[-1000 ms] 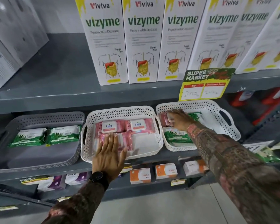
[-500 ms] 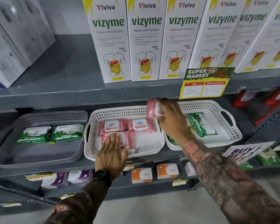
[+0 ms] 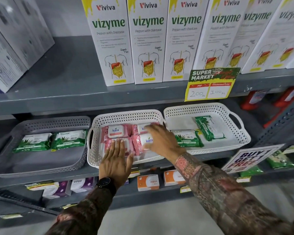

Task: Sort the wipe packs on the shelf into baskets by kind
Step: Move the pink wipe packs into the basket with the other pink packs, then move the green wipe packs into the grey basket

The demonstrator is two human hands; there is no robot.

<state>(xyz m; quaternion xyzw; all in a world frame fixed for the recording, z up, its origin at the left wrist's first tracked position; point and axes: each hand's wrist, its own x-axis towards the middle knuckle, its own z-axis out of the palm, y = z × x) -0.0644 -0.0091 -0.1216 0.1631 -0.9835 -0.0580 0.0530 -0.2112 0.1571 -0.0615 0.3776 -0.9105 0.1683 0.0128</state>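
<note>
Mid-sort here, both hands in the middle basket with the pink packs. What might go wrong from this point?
1. The right hand sits on a pink pack crowded against the others; letting go carelessly may leave it propped on a neighbour.
2. The left hand presses on the front edge of the middle basket, which could tip or slide off the shelf.
3. Two green packs remain in the right basket, one lying askew, and may be overlooked.

Three baskets [image 3: 126,118] sit on the shelf. Four pink Kara wipe packs [image 3: 116,131] fill the middle one, and four green aloe wipe packs [image 3: 69,139] are split two and two. Above stand perhaps six Vizyme boxes [image 3: 109,41].
</note>
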